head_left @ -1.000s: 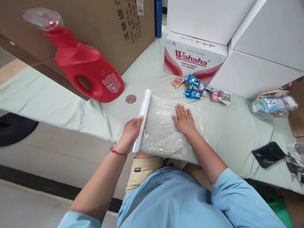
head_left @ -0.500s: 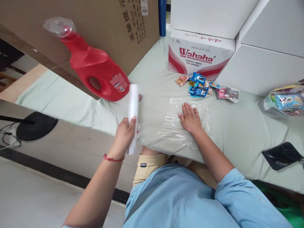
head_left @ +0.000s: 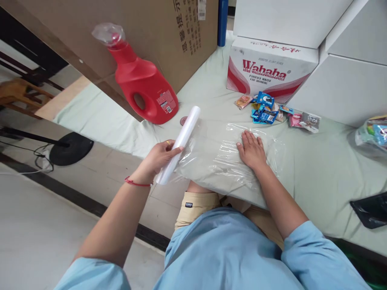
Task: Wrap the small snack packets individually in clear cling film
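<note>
My left hand (head_left: 161, 158) is wrapped round a roll of plastic wrap (head_left: 185, 135), tilted with its top end to the right, above the table's front edge. From the roll a clear sheet of plastic film (head_left: 225, 161) runs right across the tablecloth, creased and shiny. My right hand (head_left: 252, 151) lies flat on that film, palm down, fingers spread a little. Beyond it is a heap of small snack packets (head_left: 266, 108), blue, pink and grey. Partly behind the roll's upper end a small round reddish disc (head_left: 183, 120) rests on the cloth.
A red jug (head_left: 151, 88) with plastic over its cap stands left, against a large cardboard box (head_left: 169, 24). The Wahaba carton (head_left: 266, 70) and white boxes line the back. At right are a bag of snacks (head_left: 375, 135) and a black tray-like item (head_left: 370, 209).
The roll has tilted from near upright to a slant, and more film now stretches between it and the sheet. My right hand stays pressed flat. The view has shifted left.
</note>
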The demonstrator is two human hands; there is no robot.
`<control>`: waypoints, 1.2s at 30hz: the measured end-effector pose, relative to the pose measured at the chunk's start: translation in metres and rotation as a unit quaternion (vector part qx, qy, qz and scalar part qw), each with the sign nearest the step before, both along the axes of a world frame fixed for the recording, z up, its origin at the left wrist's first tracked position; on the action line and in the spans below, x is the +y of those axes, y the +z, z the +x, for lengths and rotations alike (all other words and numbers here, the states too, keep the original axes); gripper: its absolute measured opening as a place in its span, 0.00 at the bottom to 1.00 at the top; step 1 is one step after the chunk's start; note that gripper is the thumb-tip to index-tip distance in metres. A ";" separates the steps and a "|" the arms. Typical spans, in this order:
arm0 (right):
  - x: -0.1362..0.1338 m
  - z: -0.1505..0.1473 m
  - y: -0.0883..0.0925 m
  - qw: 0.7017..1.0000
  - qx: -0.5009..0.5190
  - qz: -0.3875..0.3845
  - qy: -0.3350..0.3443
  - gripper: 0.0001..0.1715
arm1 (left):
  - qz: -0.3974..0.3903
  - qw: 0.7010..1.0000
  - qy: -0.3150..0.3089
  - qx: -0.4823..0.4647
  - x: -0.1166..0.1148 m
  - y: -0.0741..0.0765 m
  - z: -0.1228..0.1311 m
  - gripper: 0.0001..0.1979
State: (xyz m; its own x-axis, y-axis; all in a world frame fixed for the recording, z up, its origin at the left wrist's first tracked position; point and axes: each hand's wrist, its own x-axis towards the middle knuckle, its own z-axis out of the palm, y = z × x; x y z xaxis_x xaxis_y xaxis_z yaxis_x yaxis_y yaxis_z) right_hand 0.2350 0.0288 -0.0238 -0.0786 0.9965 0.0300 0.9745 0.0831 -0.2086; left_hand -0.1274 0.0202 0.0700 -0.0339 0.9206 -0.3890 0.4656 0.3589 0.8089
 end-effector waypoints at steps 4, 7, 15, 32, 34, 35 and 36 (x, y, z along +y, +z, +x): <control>0.000 0.000 0.001 1.000 -0.001 -0.002 -0.001 0.39 | 0.008 0.978 0.006 0.209 0.021 -0.004 -0.029 0.24; 0.000 0.000 0.000 1.000 0.001 -0.001 0.000 0.40 | -0.002 0.960 -0.006 0.279 0.032 -0.011 -0.044 0.25; 0.000 0.002 -0.003 1.000 0.005 0.009 0.003 0.39 | 0.145 0.918 0.068 0.364 0.029 -0.042 -0.051 0.35; 0.000 -0.001 0.004 1.000 -0.002 -0.013 -0.003 0.39 | 0.402 0.893 -0.090 0.184 -0.018 -0.031 0.094 0.20; -0.001 -0.002 0.003 1.000 0.003 -0.009 -0.001 0.38 | 0.377 0.895 -0.196 0.137 -0.008 -0.034 0.136 0.25; -0.002 -0.002 0.003 1.000 0.009 -0.007 0.000 0.38 | 0.361 0.891 -0.244 0.126 0.000 -0.036 0.154 0.27; -0.002 -0.002 0.003 1.000 0.016 -0.004 0.001 0.38 | 0.341 0.888 -0.279 0.132 0.009 -0.040 0.169 0.28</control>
